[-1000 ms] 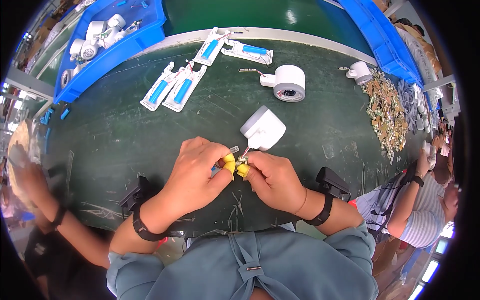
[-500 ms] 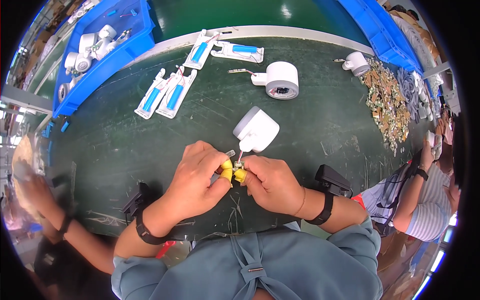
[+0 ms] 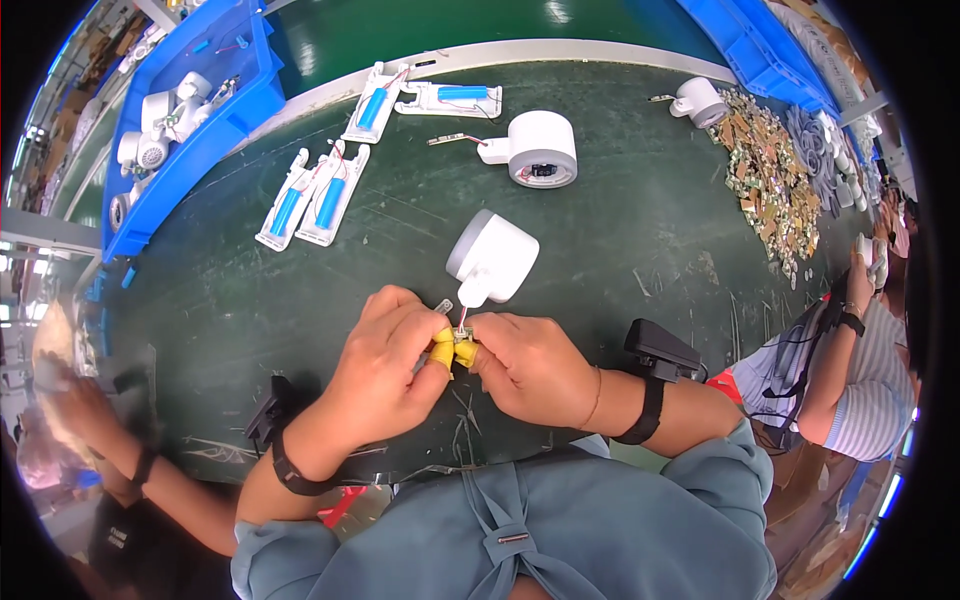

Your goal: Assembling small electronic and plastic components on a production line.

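Both my hands meet near the table's front, below a white cylindrical housing (image 3: 504, 258) with a grey rim, lying tilted. Thin wires run from its stem to a small circuit board (image 3: 464, 333) between my fingertips. My left hand (image 3: 385, 360) is closed in a pinch at the board's left side, with yellow covers on thumb and forefinger. On the other side my right hand (image 3: 535, 368) pinches the board, yellow wrap showing on its thumb. A small grey strip (image 3: 444, 306) pokes out beyond my left fingertips. My fingers hide much of the board.
Behind lie a second white housing (image 3: 541, 140) and several white panels with blue cells (image 3: 329, 203). A blue bin (image 3: 190, 175) of white parts stands left; a heap of small boards (image 3: 765, 175) lies right. Co-workers' arms show at both sides (image 3: 185, 500) (image 3: 832, 370).
The table and its parts have shifted slightly left in view. My hands keep their pinch on the board, with only small finger movement.
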A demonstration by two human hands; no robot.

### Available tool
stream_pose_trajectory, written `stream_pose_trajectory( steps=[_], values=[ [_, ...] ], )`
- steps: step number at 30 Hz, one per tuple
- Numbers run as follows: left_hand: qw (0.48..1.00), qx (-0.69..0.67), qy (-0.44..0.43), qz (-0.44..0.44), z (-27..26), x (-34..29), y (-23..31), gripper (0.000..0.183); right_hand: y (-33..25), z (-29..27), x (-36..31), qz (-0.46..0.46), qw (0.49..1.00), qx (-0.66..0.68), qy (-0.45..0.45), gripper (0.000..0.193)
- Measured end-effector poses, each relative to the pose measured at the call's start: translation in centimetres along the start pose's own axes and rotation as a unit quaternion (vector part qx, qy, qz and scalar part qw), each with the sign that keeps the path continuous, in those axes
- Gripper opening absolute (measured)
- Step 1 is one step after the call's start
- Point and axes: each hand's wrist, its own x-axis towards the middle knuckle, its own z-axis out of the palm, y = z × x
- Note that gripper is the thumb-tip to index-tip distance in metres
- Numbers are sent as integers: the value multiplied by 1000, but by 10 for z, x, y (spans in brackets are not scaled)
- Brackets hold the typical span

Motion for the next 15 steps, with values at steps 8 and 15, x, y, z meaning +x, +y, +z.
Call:
stream_pose_trajectory(
  steps=[8,15],
  values=[
    [991,-22,-133,21,-26,5,-16,27,-7,-12,4,102,946,275,-138,6],
    [989,-27,-141,39,-21,9,-11,27,-2,-15,5,175,915,312,-185,19]
  ],
)
